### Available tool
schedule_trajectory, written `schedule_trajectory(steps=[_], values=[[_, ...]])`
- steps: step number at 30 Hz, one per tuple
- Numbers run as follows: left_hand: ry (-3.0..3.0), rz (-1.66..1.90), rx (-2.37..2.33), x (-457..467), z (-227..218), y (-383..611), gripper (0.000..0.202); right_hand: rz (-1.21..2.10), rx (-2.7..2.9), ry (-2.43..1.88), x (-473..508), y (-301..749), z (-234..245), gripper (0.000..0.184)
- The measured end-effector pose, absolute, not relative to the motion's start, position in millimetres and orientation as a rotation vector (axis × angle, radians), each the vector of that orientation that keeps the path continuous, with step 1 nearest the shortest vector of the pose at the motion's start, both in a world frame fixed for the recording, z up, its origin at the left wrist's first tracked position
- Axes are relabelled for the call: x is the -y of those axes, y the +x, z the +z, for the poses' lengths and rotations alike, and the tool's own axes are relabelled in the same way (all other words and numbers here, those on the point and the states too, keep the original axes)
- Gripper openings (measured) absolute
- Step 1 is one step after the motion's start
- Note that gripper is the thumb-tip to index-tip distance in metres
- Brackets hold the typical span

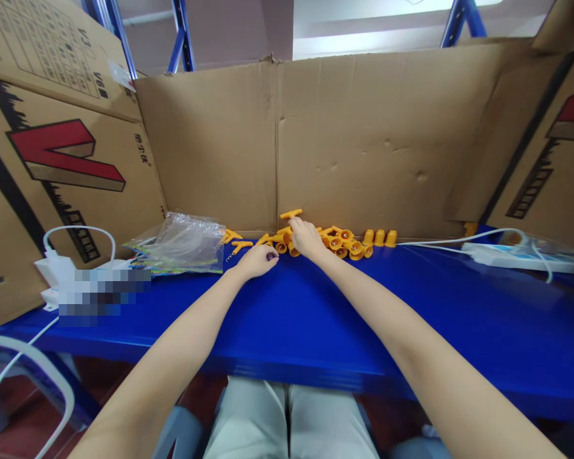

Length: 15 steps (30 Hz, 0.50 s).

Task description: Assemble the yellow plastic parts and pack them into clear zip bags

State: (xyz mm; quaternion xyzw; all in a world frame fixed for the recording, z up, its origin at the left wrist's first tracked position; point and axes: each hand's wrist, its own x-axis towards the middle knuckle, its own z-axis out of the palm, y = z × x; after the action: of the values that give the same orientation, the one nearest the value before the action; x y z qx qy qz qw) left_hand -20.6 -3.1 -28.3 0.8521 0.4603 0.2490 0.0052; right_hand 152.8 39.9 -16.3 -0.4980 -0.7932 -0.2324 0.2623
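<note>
My right hand (307,237) is closed on a yellow T-handled corkscrew (291,213), whose crossbar shows above my fingers; its lower part is hidden. To the left, my left hand (257,261) is curled just over the blue table, fingertips drawn together, and what they hold, if anything, I cannot make out. Beside it lies another yellow T-handled corkscrew (242,244) with a metal spiral. Several yellow cup-shaped caps (335,243) are heaped right of my right hand, mixed with more T-handles. Further right, three yellow caps (379,238) stand in a row.
Clear plastic bags (182,239) lie in a stack at left. White power strips with cables stand at the left (57,274) and right (521,256). Cardboard walls (363,127) close off the back and sides of the blue table (306,325).
</note>
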Motion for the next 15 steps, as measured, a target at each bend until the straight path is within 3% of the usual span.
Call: schedule_trajectory(steps=[6, 12, 15], values=[[2.68, 0.73, -1.432, 3.9, -28.3, -20.6, 0.019, -0.582, 2.101, -1.531, -33.2, 152.5, -14.6, 0.027], [2.686, 0.684, -1.481, 3.0, -28.1, -20.9, 0.021, -0.556, 2.099, -1.6, -31.3, 154.6, -17.6, 0.033], [2.656, 0.681, -1.721, 2.6, -25.2, -25.6, 0.024, -0.536, 2.093, -1.62, -29.8, 152.8, -16.7, 0.035]])
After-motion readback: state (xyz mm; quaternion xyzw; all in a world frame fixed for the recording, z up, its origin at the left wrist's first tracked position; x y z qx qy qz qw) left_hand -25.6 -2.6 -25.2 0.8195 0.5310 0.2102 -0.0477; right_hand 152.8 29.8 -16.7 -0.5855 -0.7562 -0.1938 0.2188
